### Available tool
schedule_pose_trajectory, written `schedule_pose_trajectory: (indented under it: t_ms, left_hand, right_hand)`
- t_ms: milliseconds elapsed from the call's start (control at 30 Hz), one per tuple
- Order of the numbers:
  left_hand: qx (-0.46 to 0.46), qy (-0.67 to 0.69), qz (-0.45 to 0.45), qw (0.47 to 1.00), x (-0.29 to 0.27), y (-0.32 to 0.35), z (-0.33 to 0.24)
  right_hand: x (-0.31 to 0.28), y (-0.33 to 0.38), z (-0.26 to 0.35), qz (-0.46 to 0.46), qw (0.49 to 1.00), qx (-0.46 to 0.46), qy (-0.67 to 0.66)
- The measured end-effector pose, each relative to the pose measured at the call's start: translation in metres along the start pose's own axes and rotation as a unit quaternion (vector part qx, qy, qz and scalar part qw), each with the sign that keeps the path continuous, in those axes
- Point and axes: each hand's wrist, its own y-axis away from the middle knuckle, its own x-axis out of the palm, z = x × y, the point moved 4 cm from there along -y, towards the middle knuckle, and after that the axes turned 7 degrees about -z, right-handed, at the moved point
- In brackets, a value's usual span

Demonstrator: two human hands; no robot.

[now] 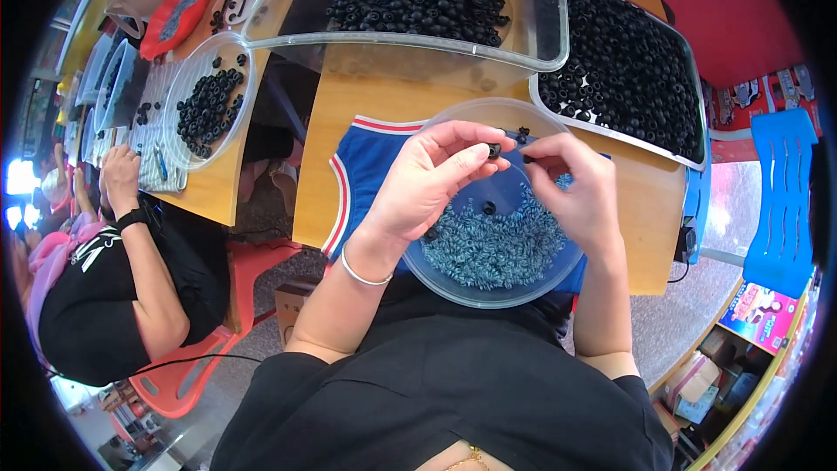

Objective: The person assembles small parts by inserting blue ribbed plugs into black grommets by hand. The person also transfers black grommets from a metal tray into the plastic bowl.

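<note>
Table (649,240): yellow-brown wood, stretching beneath and beyond our left hand (427,166) and right hand (582,181).
Box (410,38): clear plastic, set farther out than our hands, holding a dark heap of black beads (418,0).
Tray (628,143): white-rimmed, beyond our right hand and off to its right; we see it crowded with similar black beads.
Cloth (375,157): blue with red-and-white trim, lying to the left of our left wrist.
Bowl (501,298): round and clear, directly under our hands, resting over the cloth.
Left hand: raised above the bowl, pinching one held bead (493,151) between thumb and fingers.
Right hand: thumb and fingertips drawn close together; we cannot tell whether something small sits between them.
Held bead: black, at our left fingertips, just left of our right ones.
Loose bead (489,208): black, inside the bowl, below our hands.
Pieces (488,253): tiny, blue-grey, spread thickly across the bowl beneath our hands.
</note>
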Motion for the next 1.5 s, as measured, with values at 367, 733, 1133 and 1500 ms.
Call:
schedule_pose_trajectory:
  t_ms: [367,733,1133,1500]
  left_hand:
    - [-0.002,0.024,0.051,0.998,0.008,0.002,0.004]
    - [0.003,0.000,0.062,0.998,0.010,0.002,0.005]
    - [-0.008,0.013,0.064,0.998,0.006,0.002,0.009]
    - [-0.052,-0.011,0.073,0.996,0.004,0.004,0.003]
  right_hand:
    - [-0.008,0.007,0.038,-0.045,0.992,-0.112,-0.027]
    - [-0.006,0.009,0.047,-0.057,0.987,-0.150,0.009]
    - [-0.006,0.010,0.047,-0.053,0.985,-0.158,0.036]
    - [-0.002,0.010,0.044,0.011,0.994,-0.113,0.003]
